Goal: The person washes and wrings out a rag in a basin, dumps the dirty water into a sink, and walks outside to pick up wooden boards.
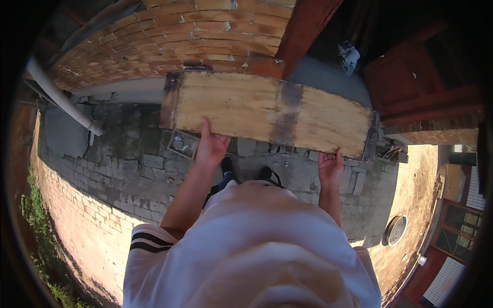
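Observation:
A long wooden board (226, 105), pale with a dark stained band across it and dark ends, spans the space in front of me. My left hand (211, 146) grips its near edge left of the middle, thumb on top and fingers underneath. Toward the right end, my right hand (330, 167) holds the same edge, the thumb pressed at the rim and the fingers curled below. The board hides what lies directly beneath it.
Beyond the board rises a brick wall (169, 38), with a reddish door frame (310, 31) beside a dark doorway. A small wooden box (183, 144) rests on the stone paving (138, 179). A white pipe (64, 100) slants at left; a round lid (397, 231) lies at right.

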The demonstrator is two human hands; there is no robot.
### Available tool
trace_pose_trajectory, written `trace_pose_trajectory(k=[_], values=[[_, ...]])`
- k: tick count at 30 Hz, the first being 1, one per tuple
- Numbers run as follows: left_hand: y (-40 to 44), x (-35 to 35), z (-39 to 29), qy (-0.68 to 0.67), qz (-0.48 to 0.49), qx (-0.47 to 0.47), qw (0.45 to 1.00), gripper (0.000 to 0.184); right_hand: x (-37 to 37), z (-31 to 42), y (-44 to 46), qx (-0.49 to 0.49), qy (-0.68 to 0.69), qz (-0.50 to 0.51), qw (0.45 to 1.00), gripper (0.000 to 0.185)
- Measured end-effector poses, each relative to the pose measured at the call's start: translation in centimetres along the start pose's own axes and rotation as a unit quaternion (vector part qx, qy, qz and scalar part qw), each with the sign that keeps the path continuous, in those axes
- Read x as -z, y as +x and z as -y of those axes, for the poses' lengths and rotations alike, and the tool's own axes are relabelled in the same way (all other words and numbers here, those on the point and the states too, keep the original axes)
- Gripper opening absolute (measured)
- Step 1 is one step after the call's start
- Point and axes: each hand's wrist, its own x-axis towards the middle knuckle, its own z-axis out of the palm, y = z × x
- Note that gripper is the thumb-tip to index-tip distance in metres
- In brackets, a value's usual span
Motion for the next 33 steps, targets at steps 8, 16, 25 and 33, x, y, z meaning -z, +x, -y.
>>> trace_pose_trajectory(k=[8, 16, 25, 33], values=[[-1.2, -2.0, -0.1, 0.016, 0.015, -0.131, 0.991, 0.059, -2.6, -2.2, -0.1, -0.021, 0.059, -0.038, 0.997, 0.041], [-2.4, -3.8, -0.2, 0.013, 0.086, -0.141, 0.986, 0.065, -3.8, -1.5, 0.6, -0.027, 0.102, -0.028, 0.994, 0.042], [-1.8, -3.8, -0.7, -0.025, 0.166, -0.113, 0.979, 0.064, -4.6, -0.7, 0.7, -0.038, 0.148, 0.070, 0.986, 0.045], [-2.0, -5.3, 0.3, 0.025, 0.214, -0.086, 0.973, 0.068, -7.2, 0.5, 1.3, -0.105, 0.317, -0.038, 0.942, 0.062]])
